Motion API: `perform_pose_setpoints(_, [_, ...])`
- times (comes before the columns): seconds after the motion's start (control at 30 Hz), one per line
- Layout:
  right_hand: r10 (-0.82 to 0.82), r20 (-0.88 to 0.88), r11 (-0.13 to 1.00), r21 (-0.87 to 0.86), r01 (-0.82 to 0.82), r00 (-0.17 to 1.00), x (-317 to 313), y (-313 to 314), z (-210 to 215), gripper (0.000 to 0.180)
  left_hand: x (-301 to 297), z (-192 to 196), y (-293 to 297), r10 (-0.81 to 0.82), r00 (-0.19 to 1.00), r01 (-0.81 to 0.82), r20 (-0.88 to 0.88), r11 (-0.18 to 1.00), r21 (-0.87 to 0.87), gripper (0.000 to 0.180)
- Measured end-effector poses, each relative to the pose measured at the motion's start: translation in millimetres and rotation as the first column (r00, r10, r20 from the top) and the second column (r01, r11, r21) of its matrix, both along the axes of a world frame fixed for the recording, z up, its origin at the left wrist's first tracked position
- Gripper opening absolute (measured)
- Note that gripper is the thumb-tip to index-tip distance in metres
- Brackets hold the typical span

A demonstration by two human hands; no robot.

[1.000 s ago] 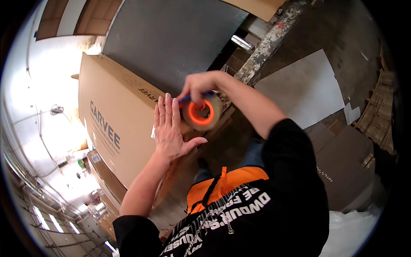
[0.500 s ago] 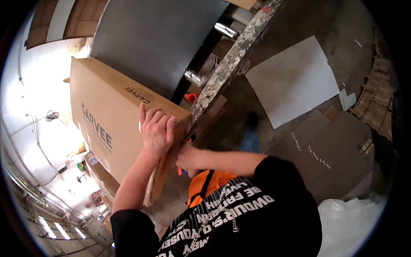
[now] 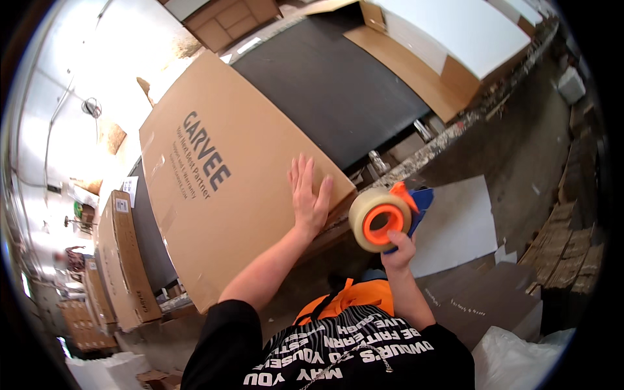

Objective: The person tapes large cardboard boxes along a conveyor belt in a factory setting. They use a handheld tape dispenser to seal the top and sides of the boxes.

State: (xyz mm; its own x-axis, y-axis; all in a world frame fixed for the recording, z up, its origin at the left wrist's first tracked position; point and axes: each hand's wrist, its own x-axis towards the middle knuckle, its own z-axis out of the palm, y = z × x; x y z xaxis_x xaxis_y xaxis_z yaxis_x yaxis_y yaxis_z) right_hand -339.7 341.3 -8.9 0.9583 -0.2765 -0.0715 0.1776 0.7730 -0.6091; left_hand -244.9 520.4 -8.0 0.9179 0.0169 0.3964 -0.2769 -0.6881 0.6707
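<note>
A large brown cardboard box (image 3: pixel 214 182) with dark printing lies on a dark conveyor belt (image 3: pixel 331 84). My left hand (image 3: pixel 308 195) rests flat on the box's near right corner, fingers spread. My right hand (image 3: pixel 398 248) grips a tape dispenser (image 3: pixel 385 218) with a blue handle, an orange hub and a roll of clear tape. The dispenser is held in the air just right of the box's corner, apart from the cardboard.
A second box (image 3: pixel 448 45) with a white top lies further along the belt. More brown boxes (image 3: pixel 123 260) stand at the left. A white sheet (image 3: pixel 455 224) lies on the concrete floor, with stacked cardboard (image 3: pixel 572 253) and a white bag (image 3: pixel 520 361) at the right.
My right hand has pulled the tape dispenser away from the box edge and up to the right. My left hand moved from gripping the box edge to lying flat on its top.
</note>
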Motion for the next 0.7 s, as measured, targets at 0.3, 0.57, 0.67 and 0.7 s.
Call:
perform_pose_setpoints(0.3, [-0.107, -0.194, 0.982, 0.133, 0.134, 0.975, 71.0, 94.5, -45.6, 0.059, -240.5, 5.1, 382.2, 0.816, 0.55, -0.77, -0.178, 0.578, 0.269, 0.08])
perform_pose_setpoints(0.57, [-0.176, -0.182, 0.983, -0.082, 0.164, 0.967, 89.2, 106.0, 12.5, 0.069, -294.6, -21.1, 374.1, 0.103, 0.7, -0.707, -0.707, 0.246, -0.663, 0.078])
perform_pose_setpoints(0.67, [-0.077, -0.174, 0.993, -0.101, 0.06, 0.982, 126.9, 90.9, 4.7, 0.079, -284.0, -19.3, 341.3, 0.144, 0.73, -0.684, -0.669, 0.169, -0.71, 0.075])
perform_pose_setpoints(0.7, [-0.073, -0.156, 0.996, -0.07, 0.063, 0.985, 150.6, 84.8, 3.3, 0.077, -279.6, -26.0, 324.9, 0.174, 0.756, -0.654, -0.631, 0.156, -0.741, 0.075])
